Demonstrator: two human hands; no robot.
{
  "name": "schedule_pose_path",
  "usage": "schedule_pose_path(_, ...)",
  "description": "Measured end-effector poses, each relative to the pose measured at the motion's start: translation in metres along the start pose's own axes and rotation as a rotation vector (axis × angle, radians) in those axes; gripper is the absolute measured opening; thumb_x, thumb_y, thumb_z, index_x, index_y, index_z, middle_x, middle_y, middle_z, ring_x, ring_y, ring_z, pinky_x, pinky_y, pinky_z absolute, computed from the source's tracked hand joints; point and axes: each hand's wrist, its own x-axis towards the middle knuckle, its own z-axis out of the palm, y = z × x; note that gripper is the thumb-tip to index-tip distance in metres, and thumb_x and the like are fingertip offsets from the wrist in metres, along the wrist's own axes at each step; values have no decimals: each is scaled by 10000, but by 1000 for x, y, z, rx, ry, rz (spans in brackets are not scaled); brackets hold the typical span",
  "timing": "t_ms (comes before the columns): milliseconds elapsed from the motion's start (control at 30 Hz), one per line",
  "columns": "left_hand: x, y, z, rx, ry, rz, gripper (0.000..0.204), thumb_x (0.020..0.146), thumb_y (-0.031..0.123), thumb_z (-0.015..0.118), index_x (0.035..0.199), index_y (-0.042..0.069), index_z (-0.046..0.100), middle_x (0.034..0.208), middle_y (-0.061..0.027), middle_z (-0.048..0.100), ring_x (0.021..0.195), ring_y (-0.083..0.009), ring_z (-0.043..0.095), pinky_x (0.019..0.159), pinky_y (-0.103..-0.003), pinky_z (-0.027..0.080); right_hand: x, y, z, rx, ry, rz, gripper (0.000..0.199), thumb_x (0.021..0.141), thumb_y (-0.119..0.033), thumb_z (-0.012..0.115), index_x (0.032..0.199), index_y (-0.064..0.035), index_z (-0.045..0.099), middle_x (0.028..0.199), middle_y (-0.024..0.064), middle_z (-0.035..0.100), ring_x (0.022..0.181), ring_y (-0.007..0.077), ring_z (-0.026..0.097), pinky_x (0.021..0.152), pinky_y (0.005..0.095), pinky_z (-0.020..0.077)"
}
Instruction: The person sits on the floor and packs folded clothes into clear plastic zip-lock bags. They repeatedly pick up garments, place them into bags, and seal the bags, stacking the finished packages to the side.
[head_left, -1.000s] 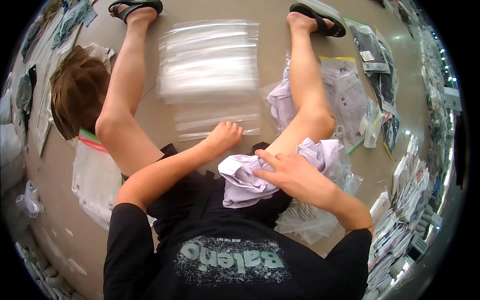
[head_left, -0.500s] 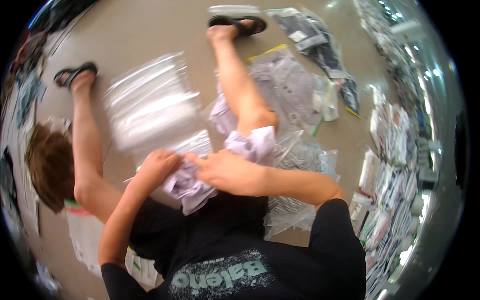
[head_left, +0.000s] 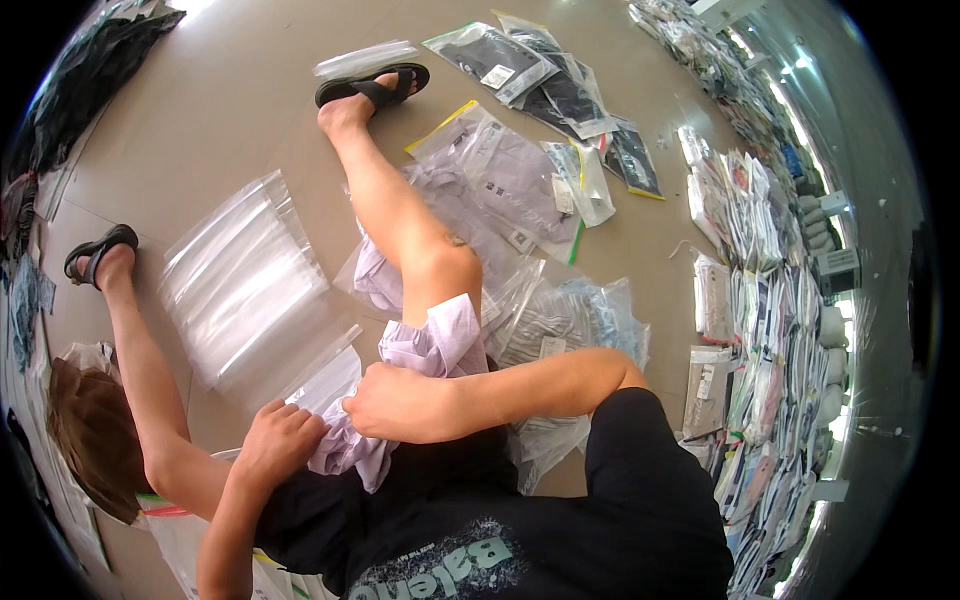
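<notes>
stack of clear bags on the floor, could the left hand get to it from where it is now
Probably yes: the left hand grips the lilac garment beside the stack of clear bags, with only bare floor between, though it would have to let go first.

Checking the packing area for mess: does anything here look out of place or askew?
Nothing looks damaged or spilled. The lilac garment is crumpled over the knee, gripped by the left hand and right hand. Bagged clothes lie scattered at angles, overlapping, beside a fanned stack of clear bags.

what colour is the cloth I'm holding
Pale lilac cloth, gripped by both hands; the head view shows it.
</notes>
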Motion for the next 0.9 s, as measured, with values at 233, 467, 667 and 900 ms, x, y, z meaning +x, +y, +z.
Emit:
schedule_pose_path(233, -9, 1, -11, -126, -12, -95, 109, 919, 170, 775, 896, 84, 711, 751, -76, 657, 721, -289, 646, 724, -422, 503, -13, -2, 1, -39, 76, 24, 93, 845, -148, 733, 802, -78, 776, 901, 83, 738, 862, 249, 767, 683, 394, 587)
schedule_pose_path(467, 20, 20, -7, -578, 64, -230, 98, 948, 60, 732, 1019, 2, 767, 849, -169, 732, 769, -363, 704, 731, -430, 565, -5, -5, -1, -38, 41, -29, 92, 829, -146, 738, 801, -70, 781, 866, 80, 746, 865, 258, 769, 685, 393, 582)
schedule_pose_path(667, 22, 24, -2, -635, -87, -331, 109, 915, 66, 719, 1002, 8, 747, 826, -197, 719, 731, -389, 693, 709, -451, 567, -6, -3, 18, 10, 47, -33, 100, 804, -135, 737, 811, -43, 775, 887, 98, 744, 871, 284, 773, 695, 399, 599)
schedule_pose_path(900, -36, -27, 60, -268, -121, -596, 123, 869, 135, 687, 944, 54, 741, 937, -194, 749, 932, -435, 706, 836, -520, 566, -19, 10, 11, 32, 59, -5, 99, 791, -111, 729, 807, -17, 759, 904, 116, 746, 877, 300, 778, 703, 431, 617)
